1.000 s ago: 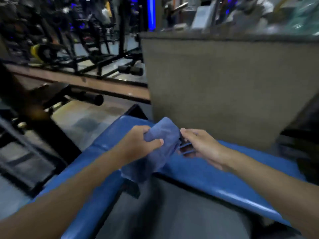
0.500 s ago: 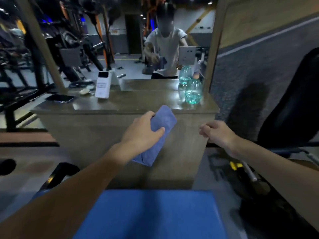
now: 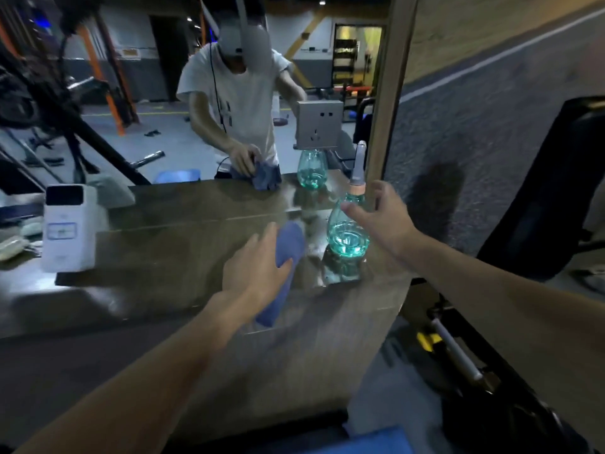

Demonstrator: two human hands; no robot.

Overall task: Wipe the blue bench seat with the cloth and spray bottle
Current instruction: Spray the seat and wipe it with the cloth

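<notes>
My left hand grips a folded blue cloth and holds it over the wooden counter top. A clear teal spray bottle with a grey nozzle stands on the counter's right end, in front of a mirror. My right hand is spread open right beside the bottle, fingers by its neck, not closed on it. Only a corner of the blue bench seat shows at the bottom edge.
A white boxy device stands on the counter at the left. The mirror behind the counter reflects a person, the bottle and gym machines. A wall socket plate sits above the bottle. Black equipment with a yellow part fills the right.
The view has risen from the bench to the counter. My left hand carried the cloth up over the counter, and my right hand opened and reached to the spray bottle.
</notes>
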